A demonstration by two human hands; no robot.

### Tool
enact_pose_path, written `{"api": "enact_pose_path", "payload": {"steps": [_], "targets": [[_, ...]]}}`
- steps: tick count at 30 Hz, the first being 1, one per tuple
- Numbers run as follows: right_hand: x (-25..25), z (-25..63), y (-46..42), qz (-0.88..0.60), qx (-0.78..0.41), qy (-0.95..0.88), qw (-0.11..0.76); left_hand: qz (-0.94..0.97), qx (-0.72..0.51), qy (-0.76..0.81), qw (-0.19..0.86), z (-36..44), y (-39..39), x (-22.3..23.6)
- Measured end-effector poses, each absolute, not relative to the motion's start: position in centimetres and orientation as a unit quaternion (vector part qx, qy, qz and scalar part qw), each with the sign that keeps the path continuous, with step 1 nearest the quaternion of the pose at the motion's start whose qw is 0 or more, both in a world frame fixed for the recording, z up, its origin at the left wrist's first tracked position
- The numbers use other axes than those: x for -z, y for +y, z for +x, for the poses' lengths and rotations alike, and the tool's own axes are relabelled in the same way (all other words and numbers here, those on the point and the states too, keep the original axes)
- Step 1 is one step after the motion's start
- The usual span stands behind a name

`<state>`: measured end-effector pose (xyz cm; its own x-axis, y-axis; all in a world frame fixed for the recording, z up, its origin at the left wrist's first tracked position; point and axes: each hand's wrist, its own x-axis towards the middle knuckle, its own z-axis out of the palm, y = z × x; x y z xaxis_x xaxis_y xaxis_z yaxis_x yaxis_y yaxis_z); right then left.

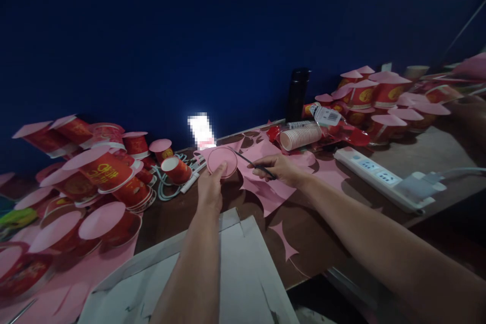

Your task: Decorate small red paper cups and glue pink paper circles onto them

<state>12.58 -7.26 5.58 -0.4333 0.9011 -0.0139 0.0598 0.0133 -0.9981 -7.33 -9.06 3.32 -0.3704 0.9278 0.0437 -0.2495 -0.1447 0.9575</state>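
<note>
While left fingers [224,168] pinch a round pink piece [217,157], right fingers [266,160] hold scissors [265,168], long axis pointing left and away.

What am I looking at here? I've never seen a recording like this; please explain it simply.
There is no machine here: these are a person's own bare hands, seen from one camera worn on the head, looking forward and down. The left hand holds a round pink piece; the fingers of the right hand grip a slim dark tool, possibly scissors. On the brown table around them lie cut pink paper, a power strip and a row of nested paper cups, with a black flask standing behind. Red cups, many topped with pink discs, crowd both sides.
</note>
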Motion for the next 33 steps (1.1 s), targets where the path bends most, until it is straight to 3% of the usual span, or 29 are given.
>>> {"api": "enact_pose_path", "payload": {"steps": [14,33], "targets": [[-4.9,12.6,-6.9,-0.390,-0.590,-0.614,0.351,0.421,-0.623,0.548,0.366,-7.4,-9.7,-4.2],[-5.2,12.8,-7.0,-0.372,-0.597,-0.607,0.368,0.415,-0.647,0.505,0.394,-7.4,-9.5,-3.8]]}}
